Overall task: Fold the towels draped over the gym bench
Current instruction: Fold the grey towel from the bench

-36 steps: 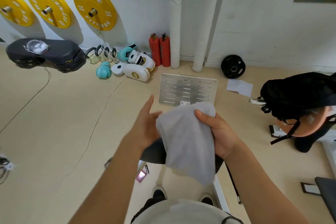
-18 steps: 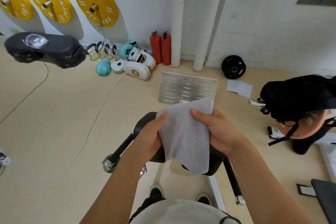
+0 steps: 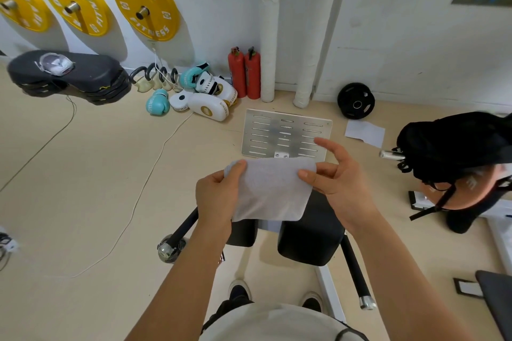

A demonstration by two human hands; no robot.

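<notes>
Left thumb pressed flat on the front of the towel [image 3: 270,188] near its upper left corner; the other left fingers were curled behind the cloth, so the left hand [image 3: 217,196] pinched that edge. Right hand [image 3: 336,180] pinched the upper right edge between thumb and a finger hidden behind; index finger stood free, lifted and half extended.

Towel: pale grey-white, fine woven or waffle texture, folded to a rough rectangle with rounded lower corners. Held up in the air between both hands, above the black padded bench [image 3: 307,232], not touching it as far as could be told.

Bench pads were smooth black upholstery with rounded corners; black round bars with chrome end caps stuck out either side.

Writing: the nearest yellow weight plate [image 3: 145,5] on the wall read "RADE" above and "FITNESS" below, in raised white letters; two more yellow plates hung left of it, lettering cut off. A white boxing pad [image 3: 206,109] on the floor carried small dark print, partly legible as "GINGPAI". A teal boxing glove [image 3: 158,101] lay just beside it, its logo too small to read.

Behind: two red fire extinguishers [image 3: 245,72] upright against the wall, next to white wrapped pipes. A slotted metal plate [image 3: 285,133] lay flat on the beige floor. A black backpack [image 3: 454,144] sat at right, closed, contents unseen.
</notes>
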